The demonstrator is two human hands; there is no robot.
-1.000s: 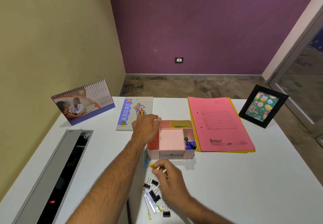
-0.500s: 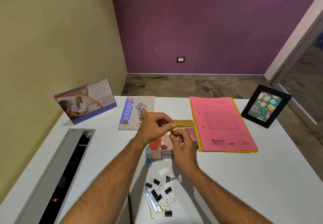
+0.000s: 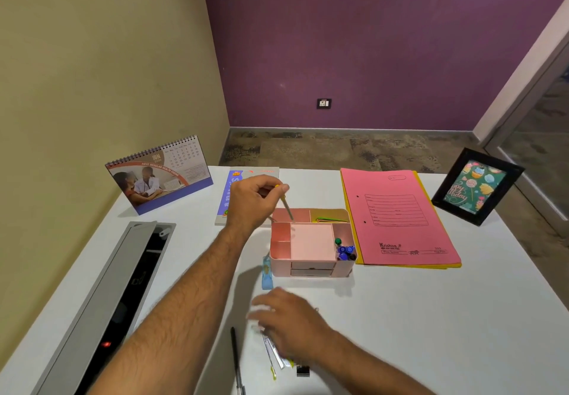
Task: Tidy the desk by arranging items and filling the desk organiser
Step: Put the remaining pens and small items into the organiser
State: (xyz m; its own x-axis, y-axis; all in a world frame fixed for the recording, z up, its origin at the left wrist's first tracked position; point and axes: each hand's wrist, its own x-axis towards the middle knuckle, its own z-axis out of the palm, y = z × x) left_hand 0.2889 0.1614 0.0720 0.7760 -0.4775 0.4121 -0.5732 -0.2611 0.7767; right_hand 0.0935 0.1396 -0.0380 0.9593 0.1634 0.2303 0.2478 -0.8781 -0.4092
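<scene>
We saw two bare hands over one white desk (image 3: pixel 431 317). The left hand (image 3: pixel 252 206) hung above the back-left corner of the one pink organiser (image 3: pixel 311 268), its fingers and thumb pinched round one thin yellow-topped stick (image 3: pixel 285 205), which slanted down so that its tip sat at the back-left compartment. Just right of that tip, in the back-right compartment, lay a few green and yellow strips (image 3: pixel 331 219); we could not count them. Further right, the side compartment held one green pin and several blue ones (image 3: pixel 345 249).

The right hand (image 3: pixel 289 320) lay blurred, palm down, over a small heap of stationery (image 3: pixel 277 360) nearer us than the organiser; whether its fingers gripped anything we could not tell. Beside its wrist showed one black clip (image 3: pixel 303 370), and left of it lay one dark pen (image 3: pixel 237 360). One blue item (image 3: pixel 266 274) leaned at the organiser's left front corner.

Behind the left hand lay one notebook (image 3: pixel 234 188), left of it stood one calendar (image 3: pixel 160 172). Right of the organiser lay one pink folder (image 3: pixel 397 216) over a yellow one (image 3: pixel 419 185), then one frame (image 3: pixel 475 186).
</scene>
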